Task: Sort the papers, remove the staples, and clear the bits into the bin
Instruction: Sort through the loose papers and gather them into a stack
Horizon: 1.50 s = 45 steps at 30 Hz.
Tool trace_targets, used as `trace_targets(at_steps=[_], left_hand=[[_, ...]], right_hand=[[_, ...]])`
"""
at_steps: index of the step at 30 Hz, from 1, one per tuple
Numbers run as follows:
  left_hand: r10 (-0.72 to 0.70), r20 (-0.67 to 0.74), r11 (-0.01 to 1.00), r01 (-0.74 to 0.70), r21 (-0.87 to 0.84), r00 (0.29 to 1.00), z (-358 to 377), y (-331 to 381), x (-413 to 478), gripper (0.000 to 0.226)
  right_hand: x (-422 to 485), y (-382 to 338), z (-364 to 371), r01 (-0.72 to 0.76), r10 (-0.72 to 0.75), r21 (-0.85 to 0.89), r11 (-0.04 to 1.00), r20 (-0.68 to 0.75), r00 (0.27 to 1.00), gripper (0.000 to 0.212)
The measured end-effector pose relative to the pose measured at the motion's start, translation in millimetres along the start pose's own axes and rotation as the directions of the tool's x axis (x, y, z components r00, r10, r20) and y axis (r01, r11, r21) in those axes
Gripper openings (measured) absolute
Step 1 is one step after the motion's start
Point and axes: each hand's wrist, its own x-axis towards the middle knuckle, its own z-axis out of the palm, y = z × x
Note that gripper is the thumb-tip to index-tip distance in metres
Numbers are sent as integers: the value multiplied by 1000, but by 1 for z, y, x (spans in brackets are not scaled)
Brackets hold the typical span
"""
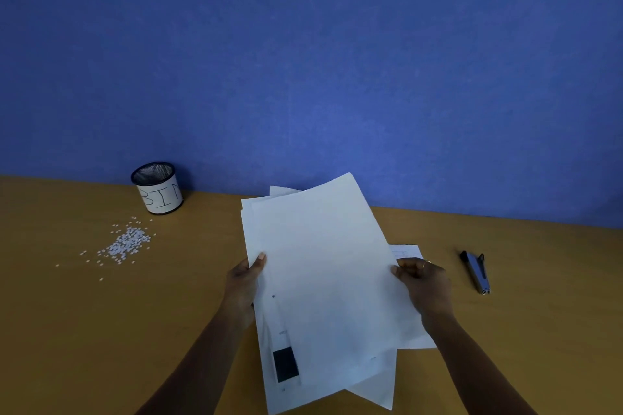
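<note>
hands: I'm gripping the paper stack (320,273) by its long edges, left hand (244,280) and right hand (424,283) both curled round it | stack: sitting mid-desk, long axis running away from me | stapler (476,273): lying off to its right, so right hand's nearer

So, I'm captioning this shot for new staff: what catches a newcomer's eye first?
The white papers fanned at centre, pinched at their edges by the left hand and right hand. Next, the scatter of white bits to the left, in front of the mesh bin.
</note>
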Motion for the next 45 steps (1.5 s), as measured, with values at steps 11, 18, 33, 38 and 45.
trace_targets(at_steps=[11, 18, 33, 38, 45], left_hand=[[-29, -32, 999, 30, 34, 999, -1, 1, -1, 25], [-26, -17, 1000, 26, -8, 1000, 1, 0, -5, 28], [-29, 23, 999, 29, -28, 999, 9, -4, -11, 27], [0, 56, 1000, 0, 9, 998, 12, -5, -13, 30], [87, 137, 996, -91, 22, 987, 3, -2, -14, 39]], right_hand=[[2, -46, -16, 332, -404, -236, 913, -422, 812, 19], [-55, -53, 41, 626, -721, -512, 588, 17, 692, 9], [-100, -31, 89, 726, -338, -432, 535, 678, 653, 33], [-99, -26, 96, 771, -440, -382, 509, 654, 615, 31], [-85, -20, 90, 657, -525, -240, 714, 437, 730, 58]])
